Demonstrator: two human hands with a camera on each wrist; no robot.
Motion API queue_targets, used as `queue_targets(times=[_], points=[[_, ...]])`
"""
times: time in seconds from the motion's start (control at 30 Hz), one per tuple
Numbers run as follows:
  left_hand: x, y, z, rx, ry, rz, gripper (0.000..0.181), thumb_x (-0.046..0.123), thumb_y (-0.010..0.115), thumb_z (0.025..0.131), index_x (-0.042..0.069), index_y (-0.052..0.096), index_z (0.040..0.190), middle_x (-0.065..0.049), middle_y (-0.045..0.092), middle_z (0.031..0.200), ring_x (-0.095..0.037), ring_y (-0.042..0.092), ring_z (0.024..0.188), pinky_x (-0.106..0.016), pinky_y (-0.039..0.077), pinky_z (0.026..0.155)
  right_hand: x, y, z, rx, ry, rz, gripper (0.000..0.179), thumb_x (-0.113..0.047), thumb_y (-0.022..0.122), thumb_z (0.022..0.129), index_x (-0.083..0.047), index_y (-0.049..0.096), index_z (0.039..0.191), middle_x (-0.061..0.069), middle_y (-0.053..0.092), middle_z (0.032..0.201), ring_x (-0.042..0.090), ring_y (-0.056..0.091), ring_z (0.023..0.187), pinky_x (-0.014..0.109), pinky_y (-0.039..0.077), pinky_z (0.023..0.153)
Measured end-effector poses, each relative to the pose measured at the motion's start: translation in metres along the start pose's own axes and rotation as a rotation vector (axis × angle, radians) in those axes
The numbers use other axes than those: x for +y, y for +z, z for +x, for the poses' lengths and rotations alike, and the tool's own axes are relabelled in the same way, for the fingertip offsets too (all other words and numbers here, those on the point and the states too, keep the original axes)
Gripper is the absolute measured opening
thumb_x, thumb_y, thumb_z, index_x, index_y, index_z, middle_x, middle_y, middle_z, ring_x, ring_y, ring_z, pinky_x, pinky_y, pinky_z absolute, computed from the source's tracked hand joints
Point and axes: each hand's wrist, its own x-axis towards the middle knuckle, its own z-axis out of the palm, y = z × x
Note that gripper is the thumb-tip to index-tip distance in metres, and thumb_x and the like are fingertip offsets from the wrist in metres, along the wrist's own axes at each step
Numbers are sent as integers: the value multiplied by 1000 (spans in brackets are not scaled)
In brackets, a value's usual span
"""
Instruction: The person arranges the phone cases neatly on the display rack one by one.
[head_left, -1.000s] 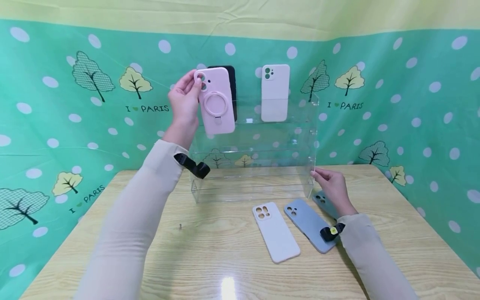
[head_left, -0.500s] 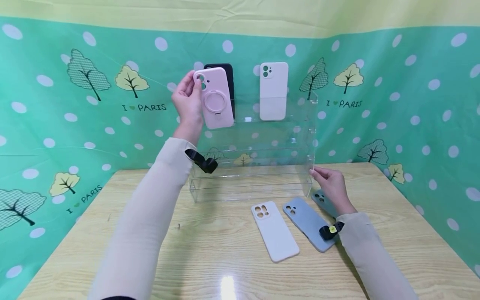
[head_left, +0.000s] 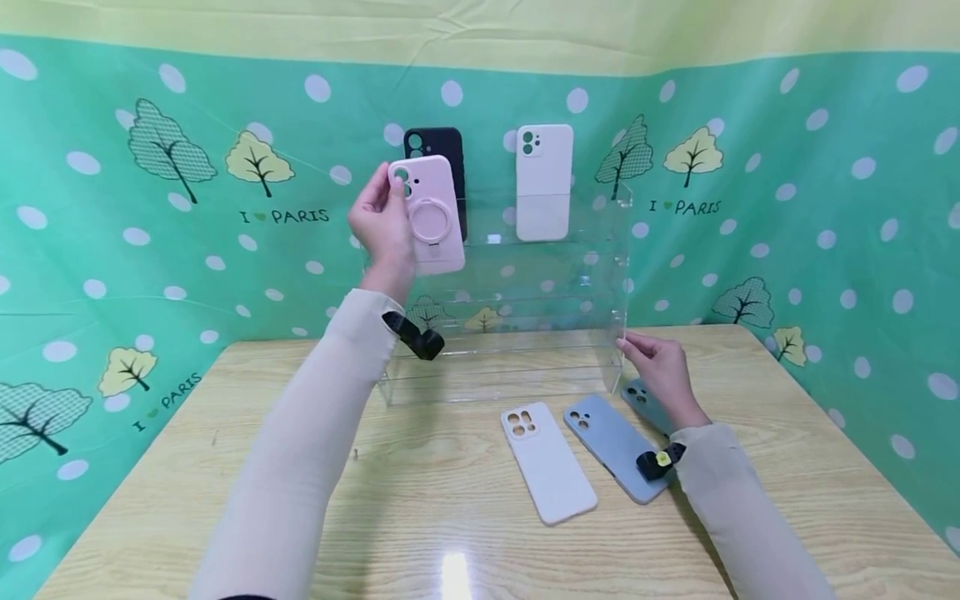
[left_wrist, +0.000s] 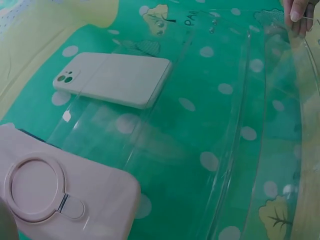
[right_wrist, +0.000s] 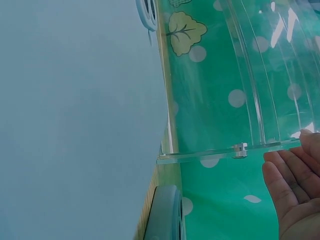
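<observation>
My left hand (head_left: 384, 223) pinches a pink phone case (head_left: 444, 255) by its upper left corner, near the camera cut-outs. A round ring stand sits on the case's back. The case hangs before the upper left of a clear acrylic display rack (head_left: 525, 271). It partly covers a black phone case (head_left: 444, 142) standing on the top tier. A white phone case (head_left: 543, 179) stands on the same tier to the right. Low down, my right hand (head_left: 663, 375) holds the rack's right side panel between thumb and fingers, also seen in the right wrist view.
In front of the rack, a white phone case (head_left: 557, 471), a blue phone case (head_left: 611, 437) and a teal phone case (head_left: 647, 407) lie on the wooden table (head_left: 427, 517). The right forearm partly covers the last two. A green printed cloth (head_left: 300, 258) hangs behind.
The left hand has shifted slightly right, and the pink case is lower now, so more of the black case shows above it. The right hand keeps its hold on the rack.
</observation>
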Motion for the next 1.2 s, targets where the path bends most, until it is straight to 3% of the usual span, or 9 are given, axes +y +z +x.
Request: queue_targets(times=[0.13, 0.23, 0.4, 0.6, 0.77, 0.83, 1.03, 1.07, 1.2], points=[[-2, 0, -4, 41, 23, 7, 34, 6, 65, 87, 8, 62, 121, -4, 65, 116, -7, 60, 105, -10, 49, 86, -22, -9, -9, -50, 19, 51, 51, -50, 59, 88, -11, 65, 120, 12, 65, 117, 21, 65, 99, 31, 57, 80], [-1, 1, -8, 41, 17, 19, 34, 5, 66, 87, 8, 63, 121, -4, 65, 116, -6, 61, 105, -10, 49, 86, -23, -10, -9, -56, 26, 50, 51, -50, 58, 88, -11, 64, 121, 13, 64, 119, 23, 64, 102, 37, 56, 83], [0, 0, -17, 35, -8, 59, 33, 8, 66, 87, 8, 64, 119, -4, 66, 115, -8, 61, 104, -11, 50, 84, 0, -1, 1, -20, 8, -10, 50, -57, 56, 85, -21, 66, 118, 5, 67, 115, 13, 65, 97, 28, 57, 77], [-9, -4, -19, 57, -20, 106, 27, 8, 69, 85, 6, 68, 112, -6, 67, 108, -12, 62, 99, -13, 52, 82, -52, -16, -21, -66, 43, 35, 50, -47, 58, 90, -8, 64, 120, 15, 64, 118, 27, 63, 103, 35, 56, 81], [-18, -8, -18, 77, 7, 175, 20, 8, 70, 84, 7, 69, 104, -7, 68, 101, -13, 63, 93, -16, 54, 80, -77, -24, -31, -85, 46, 25, 46, -40, 57, 92, -4, 62, 121, 14, 64, 118, 24, 62, 103, 18, 53, 79], [-21, -10, -19, 82, 20, 199, 18, 7, 70, 84, 6, 69, 103, -7, 68, 99, -13, 63, 91, -16, 54, 79, -77, -24, -31, -87, 40, 22, 46, -39, 57, 93, -4, 62, 122, 15, 64, 118, 24, 62, 103, 18, 53, 78], [-25, -15, -20, 94, 42, 213, 16, 5, 71, 83, 6, 69, 99, -6, 67, 96, -13, 62, 88, -18, 54, 78, -71, -20, -29, -64, 44, 32, 53, -48, 57, 90, -5, 62, 121, 15, 64, 118, 23, 64, 101, 34, 57, 80], [-25, -16, -20, 95, 45, 220, 15, 6, 71, 83, 6, 68, 98, -6, 67, 96, -13, 62, 87, -18, 55, 78, -61, -17, -26, -49, 32, 26, 56, -54, 55, 88, -9, 64, 121, 13, 65, 117, 19, 64, 98, 30, 57, 77], [-24, -19, -21, 70, 30, 256, 15, 11, 71, 84, 9, 68, 99, -5, 67, 99, -13, 61, 91, -18, 54, 79, -18, -4, -9, -20, 14, -4, 62, -66, 52, 82, -19, 66, 119, 4, 68, 114, 12, 64, 95, 30, 58, 75]])
